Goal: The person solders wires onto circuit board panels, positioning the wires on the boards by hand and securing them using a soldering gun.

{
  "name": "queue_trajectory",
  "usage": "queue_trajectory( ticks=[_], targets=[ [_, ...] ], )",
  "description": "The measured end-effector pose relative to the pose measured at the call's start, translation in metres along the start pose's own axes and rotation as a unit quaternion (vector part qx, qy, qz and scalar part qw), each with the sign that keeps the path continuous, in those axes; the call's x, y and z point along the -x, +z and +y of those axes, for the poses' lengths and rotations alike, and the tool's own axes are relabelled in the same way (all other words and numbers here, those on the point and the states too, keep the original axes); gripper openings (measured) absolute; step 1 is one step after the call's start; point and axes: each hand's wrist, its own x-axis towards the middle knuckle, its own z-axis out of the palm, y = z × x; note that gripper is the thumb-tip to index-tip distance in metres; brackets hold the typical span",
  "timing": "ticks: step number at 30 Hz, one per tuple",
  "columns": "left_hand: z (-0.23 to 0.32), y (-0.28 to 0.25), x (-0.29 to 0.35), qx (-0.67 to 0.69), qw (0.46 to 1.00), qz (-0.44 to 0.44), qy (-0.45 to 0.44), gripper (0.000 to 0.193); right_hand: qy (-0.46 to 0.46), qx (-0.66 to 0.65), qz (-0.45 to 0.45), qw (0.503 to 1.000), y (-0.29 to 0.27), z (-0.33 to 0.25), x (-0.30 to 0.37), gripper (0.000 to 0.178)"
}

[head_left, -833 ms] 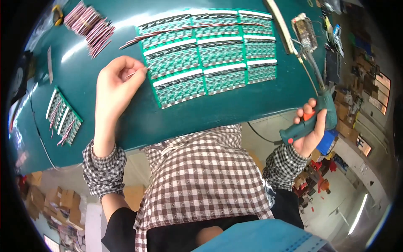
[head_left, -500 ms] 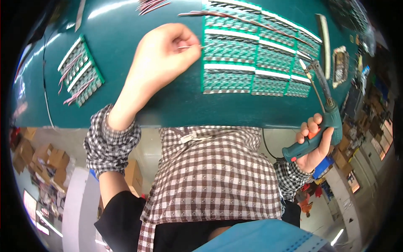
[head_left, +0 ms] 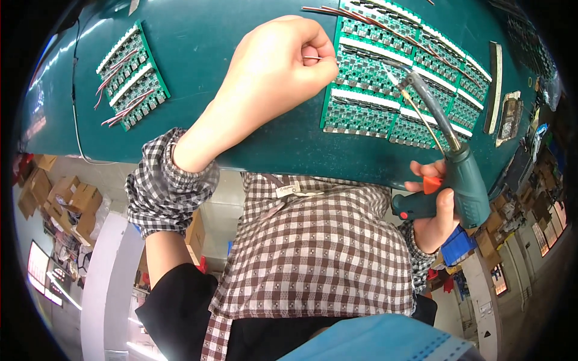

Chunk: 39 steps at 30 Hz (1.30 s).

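Observation:
My left hand (head_left: 274, 69) pinches a thin wire (head_left: 311, 58) between thumb and forefinger, at the left edge of a panel of green circuit boards (head_left: 358, 123). The wire's far end is hidden by the fingertips. My right hand (head_left: 442, 219) grips a dark green soldering gun (head_left: 471, 186) with an orange-red trigger. Its metal barrel and thin side tube point up and left, and the pale tip hangs over the boards. I cannot tell whether the tip touches them. Several brown and white wires (head_left: 394, 37) lie across the panel's upper rows.
A smaller green board panel (head_left: 144, 75) with wires attached lies on the left of the green table (head_left: 198, 48). Right of the main panel are a pale strip (head_left: 494, 87) and a small metallic block (head_left: 510, 118). A dark cable (head_left: 74, 99) runs down the left side.
The soldering gun's tip has moved left over the boards, closer to my left hand. My left hand, still pinching the wire, is nearer the panel. The whole view has shifted slightly.

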Motion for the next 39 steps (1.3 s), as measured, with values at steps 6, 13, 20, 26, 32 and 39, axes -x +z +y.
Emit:
queue_trajectory(
  ticks=[6, 13, 20, 26, 32, 39],
  targets=[
    [0.005, 0.003, -0.002, -0.062, 0.997, 0.004, 0.035, 0.007, 0.007, 0.0, -0.014, 1.0, 0.002, -0.001, 0.0, 0.049],
    [0.005, 0.005, 0.0, -0.072, 0.996, 0.015, 0.055, 0.005, 0.018, 0.009, -0.025, 0.999, 0.007, -0.001, 0.003, 0.049],
    [0.006, 0.004, -0.001, -0.063, 0.997, 0.019, 0.05, 0.005, 0.007, 0.047, -0.021, 0.999, 0.018, -0.006, 0.004, 0.046],
    [0.005, 0.004, -0.001, -0.063, 0.997, 0.017, 0.049, 0.005, 0.007, 0.049, -0.006, 0.999, 0.024, -0.006, 0.004, 0.043],
    [0.004, 0.004, -0.001, -0.064, 0.997, 0.018, 0.049, 0.005, 0.013, 0.058, -0.005, 0.998, 0.028, -0.008, 0.004, 0.04],
    [0.006, 0.003, -0.001, -0.043, 0.998, 0.015, 0.045, 0.005, 0.02, 0.059, -0.008, 0.998, 0.029, -0.01, 0.001, 0.04]
  ],
)
